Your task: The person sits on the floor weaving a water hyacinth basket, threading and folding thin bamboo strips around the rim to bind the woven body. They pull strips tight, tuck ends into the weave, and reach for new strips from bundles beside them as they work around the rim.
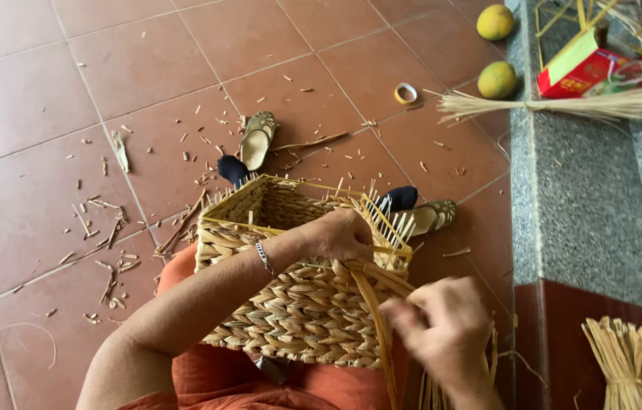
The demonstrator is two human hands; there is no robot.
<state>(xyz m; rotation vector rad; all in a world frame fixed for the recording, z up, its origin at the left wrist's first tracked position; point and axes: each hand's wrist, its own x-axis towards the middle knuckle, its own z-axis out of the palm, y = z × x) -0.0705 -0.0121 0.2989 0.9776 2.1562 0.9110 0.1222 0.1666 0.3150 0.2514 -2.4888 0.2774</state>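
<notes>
A half-woven basket lay tipped on its side across the person's lap, its open mouth facing away toward the feet, so the rim was within easy reach of both hands. It was rectangular, woven of pale straw-coloured braid in thick horizontal rows, and unfinished — stiff yellow stakes stuck up in a ragged fringe along the far rim. The left hand rested on the top edge near the corner, fingers curled over the rim and closed on it, seemingly to steady the basket. The right hand sat just beside the near corner, fingers pinched shut on a strand that ran down the basket's side; this grip looked meant to keep the fibre taut. A bracelet circled the left wrist. Past the basket, two feet in dark socks wore woven sandals on a red tile floor littered with short offcuts. A roll of tape lay further off. On the grey stone step to the right sat two yellow-green fruits, a red box and a tied bundle of straw — more straw stood bundled at the lower right.
</notes>
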